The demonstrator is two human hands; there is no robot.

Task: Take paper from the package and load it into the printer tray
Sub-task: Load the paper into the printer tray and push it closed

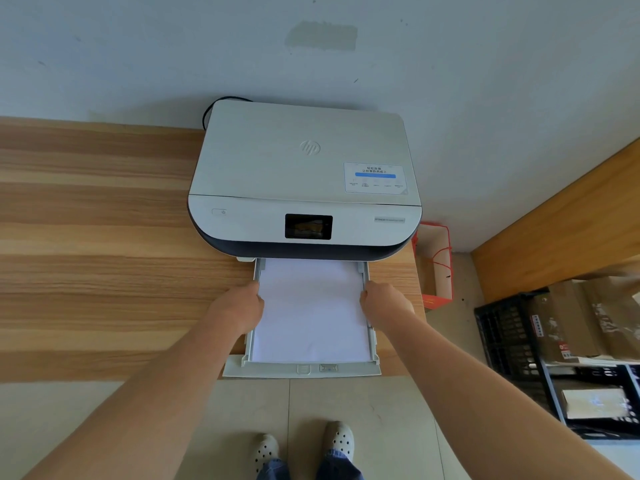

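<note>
1. A white printer [304, 174] sits on a wooden table [104, 237], with its back near the wall [138, 46].
2. The printer has a small dark screen [308, 226] on the front and a sticker [375, 178] on its lid.
3. The printer tray [301, 370] is pulled out at the front and sticks out past the table edge, over the floor [104, 410].
4. A stack of white paper [311, 313] lies flat inside the tray.
5. The left hand [239, 308] is on the left side of the paper, with its fingers curled at the paper's edge.
6. The right hand [382, 303] is on the right side of the paper, with its fingers curled at that edge too.
7. Both hands touch the paper and the tray sides, but I cannot tell if they are gripping the paper or just pressing on it.
8. To the right of the table stands an orange and white paper bag [434, 265] on the floor.
9. Further right are a black crate [502, 334] and some brown boxes [581, 320].
10. At the bottom, two feet in white shoes [339, 439] stand on the floor.
</note>
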